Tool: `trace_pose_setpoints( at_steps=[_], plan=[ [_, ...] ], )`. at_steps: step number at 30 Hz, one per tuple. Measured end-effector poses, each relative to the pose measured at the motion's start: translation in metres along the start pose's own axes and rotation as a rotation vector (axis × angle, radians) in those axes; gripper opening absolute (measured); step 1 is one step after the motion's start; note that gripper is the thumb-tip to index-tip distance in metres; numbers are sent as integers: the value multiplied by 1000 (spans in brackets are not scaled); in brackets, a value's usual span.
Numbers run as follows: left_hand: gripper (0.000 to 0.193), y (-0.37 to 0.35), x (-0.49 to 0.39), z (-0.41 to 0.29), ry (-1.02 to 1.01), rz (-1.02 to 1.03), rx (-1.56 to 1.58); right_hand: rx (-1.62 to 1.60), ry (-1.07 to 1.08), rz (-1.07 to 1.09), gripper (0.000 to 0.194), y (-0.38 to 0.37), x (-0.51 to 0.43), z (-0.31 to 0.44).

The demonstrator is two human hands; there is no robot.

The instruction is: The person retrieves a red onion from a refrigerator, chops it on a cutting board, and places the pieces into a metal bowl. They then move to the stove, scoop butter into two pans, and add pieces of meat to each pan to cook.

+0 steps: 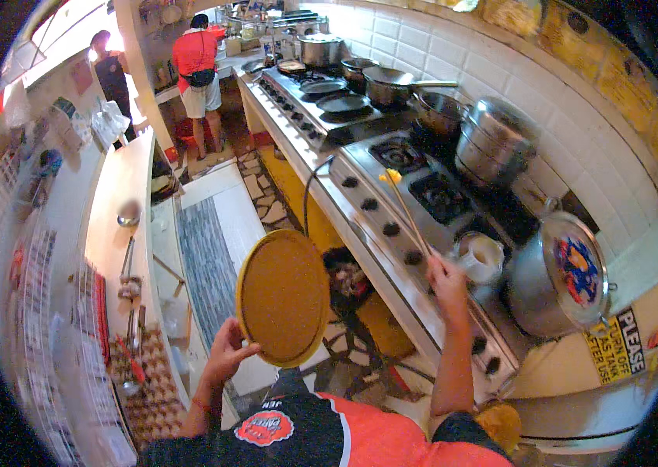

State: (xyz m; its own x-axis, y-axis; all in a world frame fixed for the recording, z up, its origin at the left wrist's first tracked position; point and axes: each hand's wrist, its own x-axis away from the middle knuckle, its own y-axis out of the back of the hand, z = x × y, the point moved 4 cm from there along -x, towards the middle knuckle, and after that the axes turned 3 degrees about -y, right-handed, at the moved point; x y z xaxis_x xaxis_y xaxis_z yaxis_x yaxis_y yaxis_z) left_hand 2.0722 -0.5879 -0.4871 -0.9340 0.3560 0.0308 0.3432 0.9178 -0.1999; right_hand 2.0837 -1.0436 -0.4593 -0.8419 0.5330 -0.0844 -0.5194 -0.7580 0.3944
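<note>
My left hand (228, 352) grips the lower edge of a round, rimmed yellow-brown tray (283, 299), tilted up in front of my body. My right hand (447, 280) is closed on the lower end of thin wooden tongs or sticks (407, 213), with a small yellow piece (390, 176) at the far tip, above the front of the gas stove (378, 201). Beside the right hand, on the stove, stands a pale container (477, 257). Whether the sticks are one tool or two separate ones cannot be told.
A large lidded pot (539, 292) and a steamer pot (492, 140) stand by the burners. Farther along are a saucepan (387, 84) and flat pans (343, 104). On the left, a counter (113, 233) holds ladles and egg trays (153, 385). Two people stand at the far end.
</note>
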Motion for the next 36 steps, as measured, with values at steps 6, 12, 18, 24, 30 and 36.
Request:
trace_pose_setpoints(
  at_steps=[6, 12, 18, 24, 30, 36],
  plan=[
    [62, 141, -80, -11, -112, -311, 118, 380, 347, -309, 39, -231, -276, 82],
    [71, 232, -122, -21, -53, -500, 238, 513, 103, -392, 49, -386, -441, 91],
    [67, 276, -152, -17, 9, -561, 218, 408, -215, -273, 51, -448, -479, 35],
    [64, 281, -200, -24, -14, -474, 237, 464, -84, -376, 54, -445, -480, 59],
    [68, 263, -237, -25, -36, -343, 213, 203, 125, -394, 47, -373, -403, 123],
    [65, 219, -289, -23, -61, -62, 194, 61, 260, -384, 43, -226, -160, 117]
  ],
)
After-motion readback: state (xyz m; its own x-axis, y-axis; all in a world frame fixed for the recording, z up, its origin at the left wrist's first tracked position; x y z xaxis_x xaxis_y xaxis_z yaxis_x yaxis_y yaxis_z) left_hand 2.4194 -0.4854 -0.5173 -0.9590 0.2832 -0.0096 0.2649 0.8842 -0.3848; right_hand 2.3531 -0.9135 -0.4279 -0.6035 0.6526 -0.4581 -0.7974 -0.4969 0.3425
